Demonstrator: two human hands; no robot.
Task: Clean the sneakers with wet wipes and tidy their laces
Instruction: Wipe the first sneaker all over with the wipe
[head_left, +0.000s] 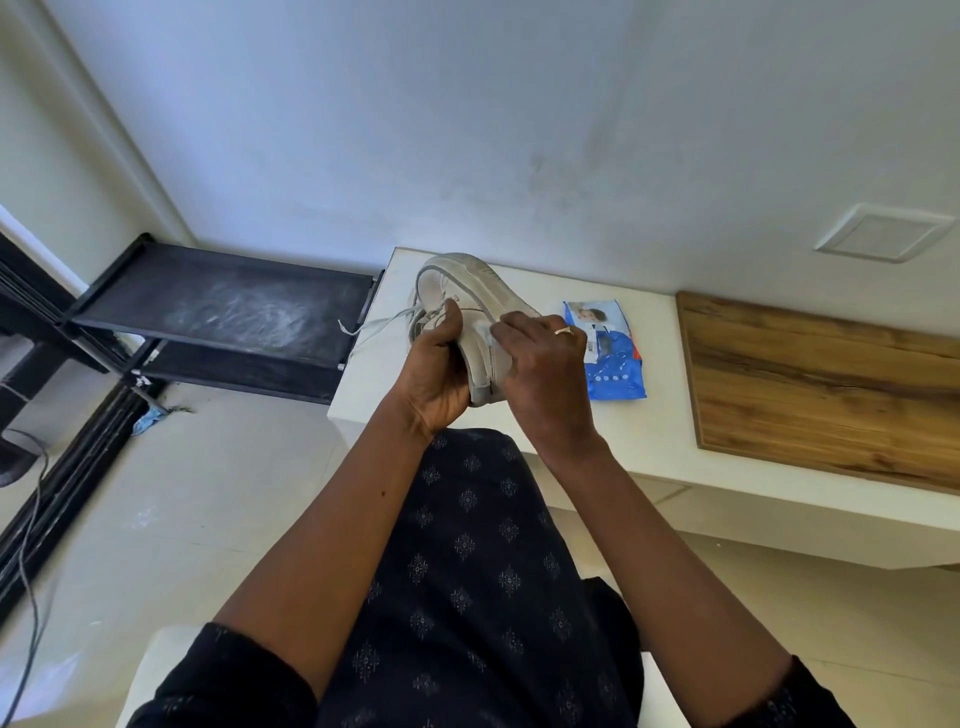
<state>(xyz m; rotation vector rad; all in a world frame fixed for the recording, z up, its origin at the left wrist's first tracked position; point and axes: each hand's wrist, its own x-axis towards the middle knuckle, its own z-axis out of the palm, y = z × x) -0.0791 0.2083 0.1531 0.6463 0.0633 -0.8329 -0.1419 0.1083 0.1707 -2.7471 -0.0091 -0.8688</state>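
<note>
A white sneaker (470, 296) is held on its side above the white table's left end, sole facing right and up. My left hand (434, 371) grips it from the lace side, thumb near the tongue. Its loose laces (374, 325) trail off to the left. My right hand (543, 371) presses a white wet wipe (485, 332) against the sneaker's side near the sole; most of the wipe is hidden under my fingers. A blue pack of wet wipes (610, 351) lies flat on the table just right of my right hand.
The white table (660, 441) runs along the wall, with a wooden board (831, 384) on its right part. A black shelf rack (223, 312) stands left of the table. Cables (31, 519) lie on the floor at far left. My dark patterned garment fills the foreground.
</note>
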